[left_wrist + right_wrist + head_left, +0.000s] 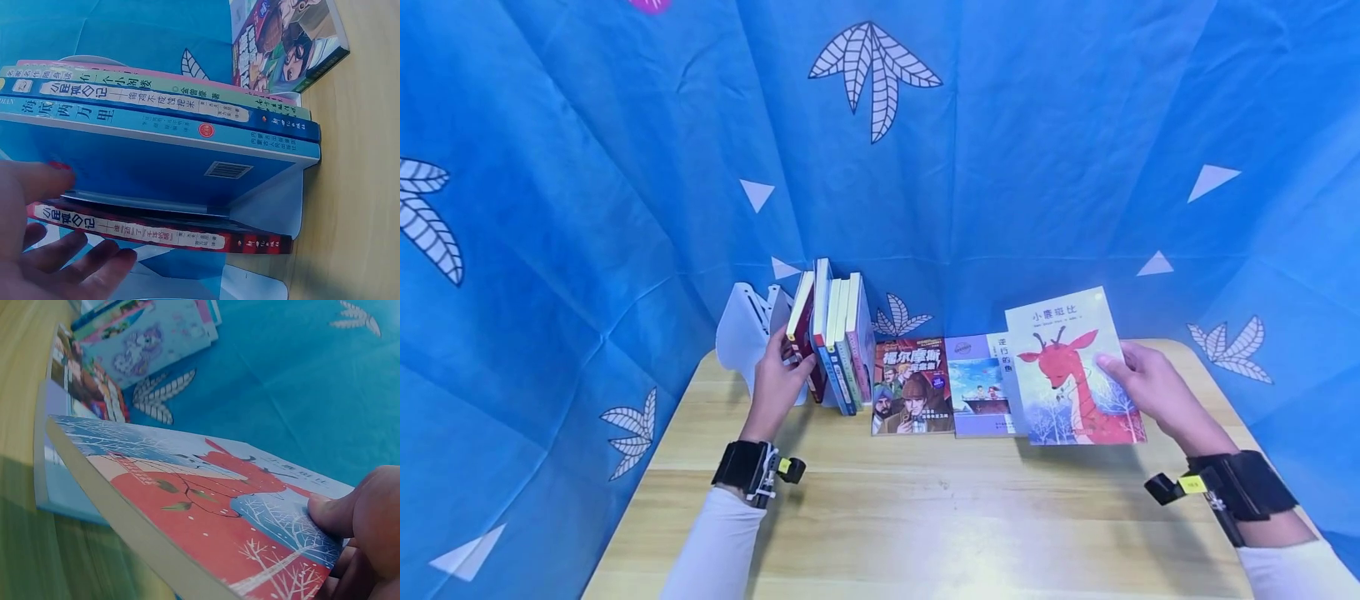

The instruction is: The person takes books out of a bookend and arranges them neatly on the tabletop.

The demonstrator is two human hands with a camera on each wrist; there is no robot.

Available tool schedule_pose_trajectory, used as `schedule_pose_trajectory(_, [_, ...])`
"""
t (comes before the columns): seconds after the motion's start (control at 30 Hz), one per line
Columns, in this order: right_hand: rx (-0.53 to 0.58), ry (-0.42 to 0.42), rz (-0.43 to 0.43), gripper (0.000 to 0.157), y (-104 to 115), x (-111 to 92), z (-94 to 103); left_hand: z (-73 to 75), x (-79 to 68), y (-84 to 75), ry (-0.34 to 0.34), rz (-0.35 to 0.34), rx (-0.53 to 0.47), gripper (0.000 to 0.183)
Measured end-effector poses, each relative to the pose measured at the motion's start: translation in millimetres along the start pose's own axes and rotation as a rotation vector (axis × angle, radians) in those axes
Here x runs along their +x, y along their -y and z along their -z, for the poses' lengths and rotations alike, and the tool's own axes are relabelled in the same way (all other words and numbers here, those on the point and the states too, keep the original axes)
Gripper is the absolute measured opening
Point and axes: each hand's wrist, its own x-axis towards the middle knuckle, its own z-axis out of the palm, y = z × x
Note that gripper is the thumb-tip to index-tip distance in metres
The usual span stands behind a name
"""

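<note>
My left hand (778, 375) is at the left end of a row of upright books, around a thin red book (156, 231). Its thumb lies in the gap beside the blue book (156, 162), its fingers along the red book's outer side. Farther right in the row stand a dark blue, a green and a pink book (859, 350). My right hand (1157, 392) pinches a deer-cover book (1067, 375) by its right edge, thumb on the front cover. That book is raised and tilted, partly covering a lilac book (977, 392).
A white bookend (741, 337) stands left of the row. A detective-cover book (913, 396) lies face up right of the row, beside the lilac book. Blue patterned cloth (1037, 167) hangs behind the wooden table (925, 517).
</note>
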Motion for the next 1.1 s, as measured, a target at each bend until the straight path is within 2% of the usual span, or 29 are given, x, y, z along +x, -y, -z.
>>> schedule_pose_trajectory(0.2, [-0.020,0.024,-0.049,0.064,-14.1,16.2,4.1,-3.2,4.0,1.3,0.013,0.037,0.034,0.072])
schedule_pose_trajectory(0.63, [0.091,0.075,-0.152,0.067,-50.6,46.8,0.8,-10.0,10.1,6.3,-0.025,0.067,0.064,0.065])
schedule_pose_trajectory(0.93, [0.065,0.106,-0.166,0.070,-58.8,58.0,-1.3,-13.9,11.6,8.1,-0.028,0.065,0.072,0.063])
schedule_pose_trajectory(1.1, [0.063,0.126,-0.170,0.069,-63.5,62.3,-2.5,-16.7,12.9,9.3,-0.034,0.088,0.069,0.061])
